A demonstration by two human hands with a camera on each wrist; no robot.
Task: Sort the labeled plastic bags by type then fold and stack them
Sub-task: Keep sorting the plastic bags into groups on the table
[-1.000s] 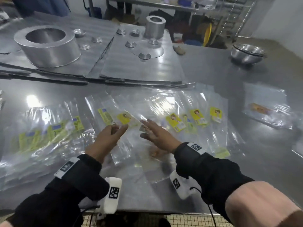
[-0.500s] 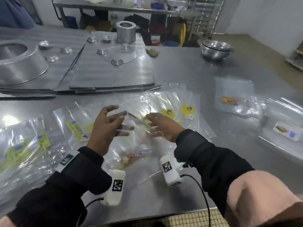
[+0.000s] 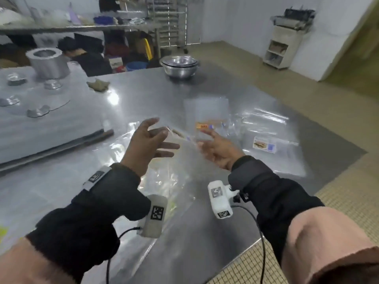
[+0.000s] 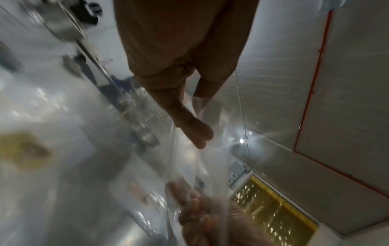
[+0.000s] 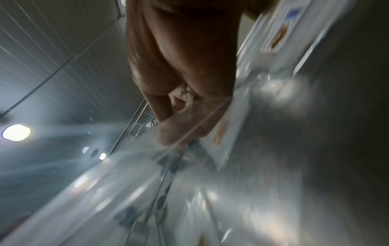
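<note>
Both hands' fingers (image 3: 214, 134) hold clear bag (image 3: 182, 138) aloft.

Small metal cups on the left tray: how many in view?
4: one left of the tall cylinder, one just before it, one at the picture's left edge, one nearer the tray's front edge. More may lie beyond the frame.

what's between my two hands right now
In the head view, a clear plastic bag spans the gap between the left hand and the right hand, above the steel table.
</note>
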